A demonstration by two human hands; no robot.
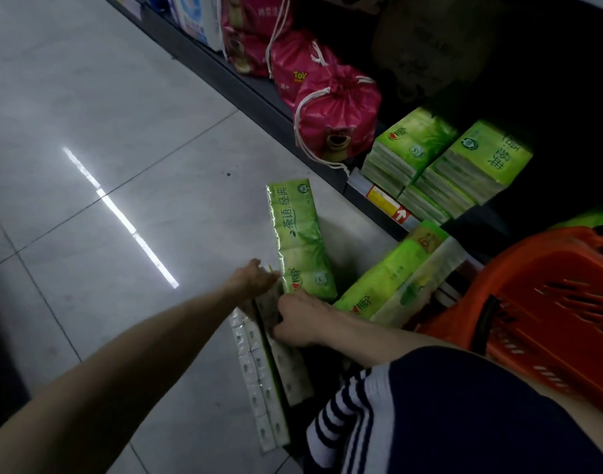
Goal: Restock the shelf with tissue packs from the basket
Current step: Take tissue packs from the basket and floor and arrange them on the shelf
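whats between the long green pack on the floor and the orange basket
Head view: more green tissue packs lie on the floor there, close beside the orange basket, with a strip of bare floor toward the long green pack.

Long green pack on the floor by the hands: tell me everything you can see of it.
The green pack is a long multipack in glossy film, with leaf art and Chinese characters, bulging in a row of small packs. It lies on the grey floor, pointing toward the shelf. Its near end meets the left hand and sits beside the right hand; any grip is unclear.
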